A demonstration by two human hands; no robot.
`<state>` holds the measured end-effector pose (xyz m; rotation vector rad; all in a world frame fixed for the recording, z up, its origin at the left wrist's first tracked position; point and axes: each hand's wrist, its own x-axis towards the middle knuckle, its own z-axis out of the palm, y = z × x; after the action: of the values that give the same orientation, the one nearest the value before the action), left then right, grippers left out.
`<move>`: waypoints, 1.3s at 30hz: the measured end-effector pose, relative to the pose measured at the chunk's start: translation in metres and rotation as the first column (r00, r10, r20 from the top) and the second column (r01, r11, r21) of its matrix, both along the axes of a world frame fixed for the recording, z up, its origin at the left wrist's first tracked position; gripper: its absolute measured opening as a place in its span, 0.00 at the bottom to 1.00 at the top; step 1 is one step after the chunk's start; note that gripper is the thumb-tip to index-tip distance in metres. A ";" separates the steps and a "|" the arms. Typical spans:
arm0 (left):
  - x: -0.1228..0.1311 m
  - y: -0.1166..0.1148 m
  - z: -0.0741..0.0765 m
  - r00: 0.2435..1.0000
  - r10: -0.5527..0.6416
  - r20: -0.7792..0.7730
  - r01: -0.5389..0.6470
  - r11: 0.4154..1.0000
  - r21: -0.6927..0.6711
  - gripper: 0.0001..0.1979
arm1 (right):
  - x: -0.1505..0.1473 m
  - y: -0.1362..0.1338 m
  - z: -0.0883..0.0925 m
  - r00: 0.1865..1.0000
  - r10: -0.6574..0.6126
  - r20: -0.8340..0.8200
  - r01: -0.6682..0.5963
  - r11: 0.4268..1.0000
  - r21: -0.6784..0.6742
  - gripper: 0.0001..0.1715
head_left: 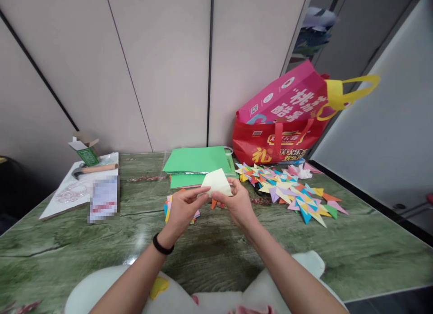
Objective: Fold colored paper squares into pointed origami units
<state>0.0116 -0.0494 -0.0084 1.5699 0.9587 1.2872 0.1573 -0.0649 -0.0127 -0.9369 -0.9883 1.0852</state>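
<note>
Both hands hold a small pale yellow sheet of paper (217, 181) up above the table, with its upper corner pointing away from me. My left hand (184, 205) pinches its left edge between thumb and fingers. On the right lower edge, my right hand (238, 203) is closed with the thumb in front. Beneath and behind my hands lie small coloured papers (168, 208), partly hidden by the left hand. Just beyond the sheet is a stack of green paper (198, 160). To the right, a heap of folded paper pieces (287, 187) in many colours spreads out.
A red bag (257, 142) with a pink bag (287, 97) in it stands at the back right. On the left, a hammer (98, 168) and a small open green box (86, 154) rest on a white board (64, 192). Crumpled tissue (299, 171) lies near the folded pieces.
</note>
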 end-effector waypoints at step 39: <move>-0.006 0.006 0.012 0.929 -0.123 0.348 0.217 0.945 -0.246 0.18 | 0.021 0.006 0.007 0.930 0.327 -0.170 -0.337 0.941 -0.032 0.26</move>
<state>0.0052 -0.0434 0.0033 1.1474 0.7361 1.1838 0.1784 -0.0590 -0.0061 -0.7292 -1.0048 1.4605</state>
